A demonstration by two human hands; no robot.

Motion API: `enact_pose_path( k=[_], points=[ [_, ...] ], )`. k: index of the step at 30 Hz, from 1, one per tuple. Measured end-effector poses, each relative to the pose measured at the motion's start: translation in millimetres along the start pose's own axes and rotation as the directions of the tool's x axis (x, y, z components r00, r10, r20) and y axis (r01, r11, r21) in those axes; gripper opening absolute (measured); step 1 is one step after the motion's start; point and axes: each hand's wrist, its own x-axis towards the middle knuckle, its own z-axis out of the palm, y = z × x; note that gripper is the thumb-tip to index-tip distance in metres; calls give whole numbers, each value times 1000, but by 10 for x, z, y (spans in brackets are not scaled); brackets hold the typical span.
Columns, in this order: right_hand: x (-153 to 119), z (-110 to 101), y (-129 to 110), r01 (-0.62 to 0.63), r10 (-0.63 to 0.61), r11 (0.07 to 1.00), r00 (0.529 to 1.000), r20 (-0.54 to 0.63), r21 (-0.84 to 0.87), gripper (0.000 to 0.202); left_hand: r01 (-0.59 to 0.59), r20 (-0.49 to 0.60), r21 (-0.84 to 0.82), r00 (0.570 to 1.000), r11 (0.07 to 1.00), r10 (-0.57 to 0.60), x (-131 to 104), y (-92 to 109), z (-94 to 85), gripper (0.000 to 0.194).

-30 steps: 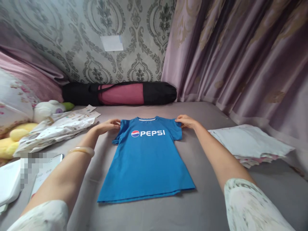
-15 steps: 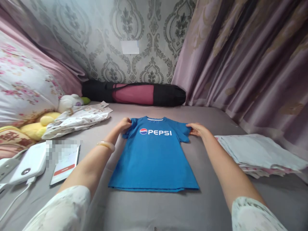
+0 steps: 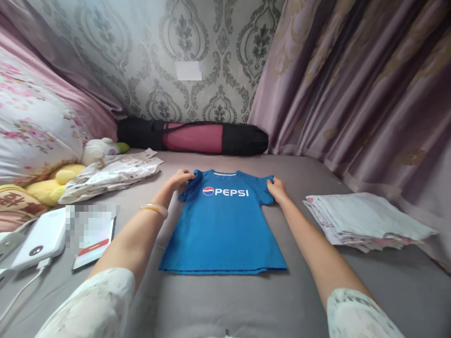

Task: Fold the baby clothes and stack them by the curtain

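A blue T-shirt [image 3: 225,230] with a white PEPSI print lies spread, front up, on the grey bed sheet [image 3: 211,305], its collar away from me and its hem toward me. My left hand [image 3: 181,179] pinches the sleeve on the left near the shoulder. At the opposite side my right hand [image 3: 276,188] is closed on the outer top corner of the other sleeve, which is slightly raised. A pale bangle [image 3: 155,209] circles my left forearm.
Folded pale cloths [image 3: 373,218] lie stacked at right. To the left are a phone [image 3: 95,241], a white power bank [image 3: 40,239] with a cable, plush toys [image 3: 56,185] and a crumpled white garment [image 3: 112,176]. A long black and maroon bag [image 3: 193,137] rests by the wall.
My right hand has moved inward and now grips the sleeve's edge from its outer top corner. The left hand still holds its sleeve. The view has shifted slightly.
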Motion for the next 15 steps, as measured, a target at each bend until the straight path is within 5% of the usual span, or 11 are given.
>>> enact_pose_path(
  k=[6,12,15],
  points=[
    [-145,17,-140,-57,56,961,998,-9,-270,29,62,-199,48,979,997,-51,27,-59,-102,13],
    [-326,-41,-193,-3,31,860,998,46,-510,38,-59,-316,486,919,872,238,43,-234,-137,17],
    [-334,-67,-181,-50,73,841,997,21,-538,37,-1,-333,482,925,876,185,31,-282,-133,27]
  ],
)
